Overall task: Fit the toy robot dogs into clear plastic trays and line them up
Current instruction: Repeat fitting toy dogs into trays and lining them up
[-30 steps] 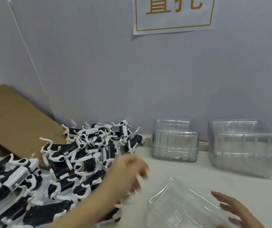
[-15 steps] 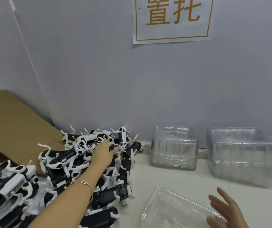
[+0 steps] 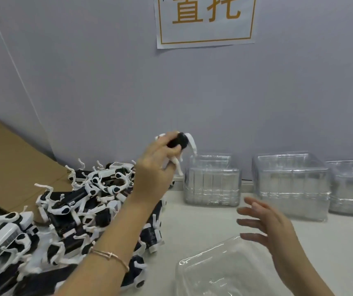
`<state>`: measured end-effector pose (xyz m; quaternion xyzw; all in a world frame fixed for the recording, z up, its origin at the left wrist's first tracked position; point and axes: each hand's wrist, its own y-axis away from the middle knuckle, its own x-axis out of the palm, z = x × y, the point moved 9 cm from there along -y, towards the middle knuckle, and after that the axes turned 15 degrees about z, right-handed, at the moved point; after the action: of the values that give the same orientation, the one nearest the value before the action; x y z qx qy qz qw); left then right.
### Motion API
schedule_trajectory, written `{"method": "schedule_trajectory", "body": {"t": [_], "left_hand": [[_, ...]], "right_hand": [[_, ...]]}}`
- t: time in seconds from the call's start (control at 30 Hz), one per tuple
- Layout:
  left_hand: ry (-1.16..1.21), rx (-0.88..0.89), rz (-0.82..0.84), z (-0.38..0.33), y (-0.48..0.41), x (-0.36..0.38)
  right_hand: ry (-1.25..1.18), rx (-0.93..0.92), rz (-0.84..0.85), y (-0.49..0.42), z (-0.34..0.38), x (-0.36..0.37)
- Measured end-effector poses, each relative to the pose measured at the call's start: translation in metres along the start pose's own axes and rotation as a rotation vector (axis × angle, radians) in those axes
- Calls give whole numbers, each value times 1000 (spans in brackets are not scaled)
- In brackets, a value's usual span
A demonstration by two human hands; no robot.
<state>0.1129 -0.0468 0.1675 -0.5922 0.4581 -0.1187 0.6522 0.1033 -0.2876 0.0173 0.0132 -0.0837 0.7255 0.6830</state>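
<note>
A heap of black-and-white toy robot dogs point(image 3: 70, 212) covers the left side of the table. My left hand point(image 3: 156, 169) is raised above the heap's right edge and grips one toy robot dog point(image 3: 180, 144) by its black body, white legs dangling. A single clear plastic tray point(image 3: 220, 272) lies on the table at the lower middle. My right hand point(image 3: 271, 227) hovers just above the tray's far right corner, fingers spread, holding nothing.
Stacks of clear trays stand along the grey wall: one at the centre point(image 3: 211, 180), a larger one point(image 3: 290, 184) to its right, another point(image 3: 352, 186) at the right edge. A brown cardboard flap point(image 3: 11, 159) slopes behind the heap. A paper sign point(image 3: 205, 20) hangs on the wall.
My left hand reached into the heap, closed on one toy dog and lifted it up and to the right. My right hand rose off the tray and moved left.
</note>
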Motion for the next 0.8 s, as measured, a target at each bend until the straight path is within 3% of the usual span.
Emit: {"method": "schedule_trajectory", "body": {"t": [0.1,0.17,0.3,0.33,0.4,0.47,0.5,0.57,0.6,0.67,0.73,0.8], "left_hand": [[56,309,157,-81,20,40],[97,394,290,-115,32,63],[395,282,461,-126,41,76],[506,222,451,-120,43,75],[656,15,276,-96,46,67],[779,-357,2,-53,61,65],[839,-573,-31,-37,72,75],[1102,-845,172,-32,86,121],[1260,-869,232,-37,90,139],[1417,-874,170,-38,94,152],[1347,-843,16,-25,97,142],[1092,-766,-58,-14,95,123]], "right_hand": [[-315,76,252,-11,5,39],[-425,56,396,-12,14,53],[-567,20,476,-14,7,45],[-599,10,458,-16,6,40],[-718,17,386,-22,-1,28],[-820,59,285,-27,-12,17],[-848,89,251,-28,-18,14],[-877,157,260,-28,-29,19],[-868,183,315,-27,-31,26],[-717,203,421,-24,-25,39],[-378,147,358,-26,-15,28],[-44,15,208,-27,4,9]]}}
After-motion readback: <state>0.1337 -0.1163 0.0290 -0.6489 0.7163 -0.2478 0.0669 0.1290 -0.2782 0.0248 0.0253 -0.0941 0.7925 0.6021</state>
